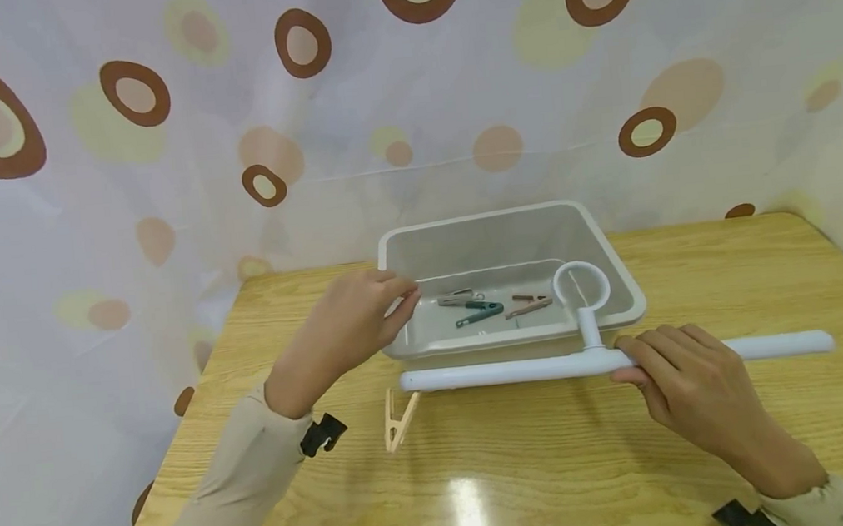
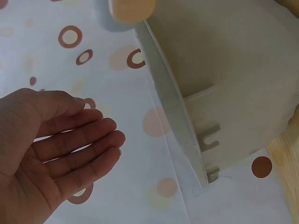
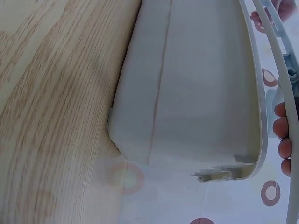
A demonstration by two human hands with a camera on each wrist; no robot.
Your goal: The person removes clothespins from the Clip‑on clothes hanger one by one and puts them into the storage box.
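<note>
My right hand (image 1: 703,384) grips the bar of a white plastic hanger (image 1: 506,372), held level in front of a bin in the head view. The hanger's round ring (image 1: 581,286) overlaps the bin's near right corner. A peach clothespin (image 1: 399,422) hangs at the bar's left end. In the right wrist view, fingertips (image 3: 281,128) curl round the hanger's bar. My left hand (image 1: 354,315) hovers by the bin's left side. Its fingers (image 2: 77,147) are loosely bent in the left wrist view, with nothing held.
The whitish plastic bin (image 1: 385,254) stands at the back of the wooden table (image 1: 323,514). Inside lie a teal clothespin (image 1: 482,313), a brownish-pink clothespin (image 1: 531,306) and a grey clothespin (image 1: 458,299). Behind the table hangs a patterned sheet (image 1: 377,100).
</note>
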